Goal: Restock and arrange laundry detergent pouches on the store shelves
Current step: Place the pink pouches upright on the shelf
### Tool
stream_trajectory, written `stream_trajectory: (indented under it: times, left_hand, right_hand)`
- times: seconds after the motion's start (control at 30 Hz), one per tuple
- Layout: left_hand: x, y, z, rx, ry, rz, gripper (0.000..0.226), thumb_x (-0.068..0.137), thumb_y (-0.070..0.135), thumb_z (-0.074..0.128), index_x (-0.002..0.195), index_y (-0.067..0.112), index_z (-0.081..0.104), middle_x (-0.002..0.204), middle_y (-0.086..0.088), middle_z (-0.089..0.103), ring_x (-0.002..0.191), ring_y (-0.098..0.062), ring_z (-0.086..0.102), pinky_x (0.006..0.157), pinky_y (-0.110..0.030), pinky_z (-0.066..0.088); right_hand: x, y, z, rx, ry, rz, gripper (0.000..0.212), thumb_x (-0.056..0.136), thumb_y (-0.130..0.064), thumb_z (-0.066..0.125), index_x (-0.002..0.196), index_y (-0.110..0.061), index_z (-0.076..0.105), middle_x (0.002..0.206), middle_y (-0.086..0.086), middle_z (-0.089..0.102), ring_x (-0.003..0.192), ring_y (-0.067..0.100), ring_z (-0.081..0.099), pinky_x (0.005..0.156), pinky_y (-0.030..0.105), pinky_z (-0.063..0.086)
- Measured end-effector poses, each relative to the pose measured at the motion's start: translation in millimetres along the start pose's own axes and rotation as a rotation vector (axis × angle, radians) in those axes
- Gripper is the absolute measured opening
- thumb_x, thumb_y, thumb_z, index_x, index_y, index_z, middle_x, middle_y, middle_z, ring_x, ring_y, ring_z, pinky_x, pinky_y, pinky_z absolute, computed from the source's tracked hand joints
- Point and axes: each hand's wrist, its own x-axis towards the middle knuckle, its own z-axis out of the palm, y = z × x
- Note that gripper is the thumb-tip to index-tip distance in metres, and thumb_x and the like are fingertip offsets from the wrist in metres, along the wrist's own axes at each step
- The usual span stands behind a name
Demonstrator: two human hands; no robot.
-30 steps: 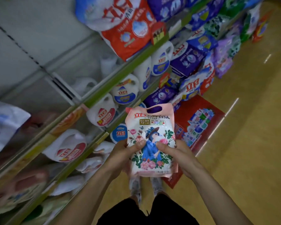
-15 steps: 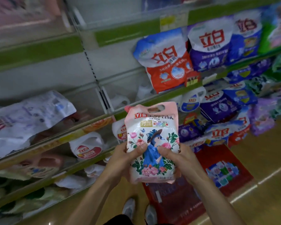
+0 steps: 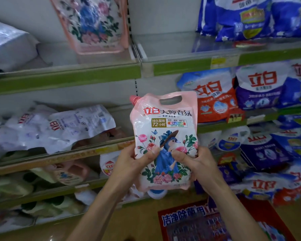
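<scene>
Centre of the frame, the pink pouch stands upright, left hand and right hand pinching its lower sides. Looks soft, sloshy, fairly heavy; the handle cut-out seems the surer hold.

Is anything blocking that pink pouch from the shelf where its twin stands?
Only the shelf's clear front guard. The left hand and right hand hold the pink pouch in open air below the matching pouch.

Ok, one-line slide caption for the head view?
Person's left hand and right hand hold a pink detergent pouch upright before the shelves.
</scene>
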Motion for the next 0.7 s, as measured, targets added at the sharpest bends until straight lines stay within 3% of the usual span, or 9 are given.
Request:
stream_trajectory:
  times: [0.23, 0.4, 0.53, 0.7]
  left_hand:
    - [-13.4, 31.8, -45.1, 0.034, 0.028, 0.107, 0.037, 0.081, 0.036, 0.071, 0.114, 0.019, 0.069, 0.103, 0.002, 0.079, 0.09, -0.022, 0.078, 0.075, -0.039, 0.064]
    - [-17.8, 51.7, -77.7, 0.015, 0.03, 0.151, 0.039, 0.076, 0.039, 0.072, 0.11, 0.021, 0.069, 0.099, 0.002, 0.08, 0.087, -0.022, 0.078, 0.071, -0.038, 0.064]
    - [-19.0, 65.4, -100.2, 0.011, 0.03, 0.205, 0.036, 0.076, 0.035, 0.072, 0.109, 0.021, 0.07, 0.101, 0.003, 0.08, 0.09, -0.021, 0.078, 0.074, -0.039, 0.064]
    - [-20.3, 81.2, -127.8, -0.022, 0.015, 0.265, 0.031, 0.075, 0.033, 0.074, 0.104, 0.021, 0.072, 0.099, 0.0, 0.08, 0.089, -0.022, 0.078, 0.073, -0.039, 0.064]
  right_hand:
    - [14.7, -23.7, 45.3, 0.033, -0.041, -0.091, 0.031, 0.077, -0.028, 0.076, 0.102, -0.01, 0.071, 0.094, 0.007, 0.078, 0.086, 0.026, 0.077, 0.07, 0.045, 0.063]
    - [21.3, -38.2, 79.3, 0.07, -0.008, -0.192, 0.019, 0.077, -0.029, 0.081, 0.094, -0.022, 0.077, 0.097, 0.006, 0.079, 0.092, 0.025, 0.076, 0.076, 0.05, 0.062]
    - [26.4, -53.0, 99.9, 0.063, 0.016, -0.285, 0.023, 0.075, -0.022, 0.076, 0.098, -0.018, 0.078, 0.099, 0.003, 0.079, 0.095, 0.022, 0.075, 0.077, 0.041, 0.063]
    - [29.6, -75.5, 126.4, 0.022, 0.04, -0.385, 0.016, 0.074, -0.024, 0.076, 0.088, -0.031, 0.079, 0.092, -0.005, 0.079, 0.091, 0.014, 0.075, 0.075, 0.028, 0.06]
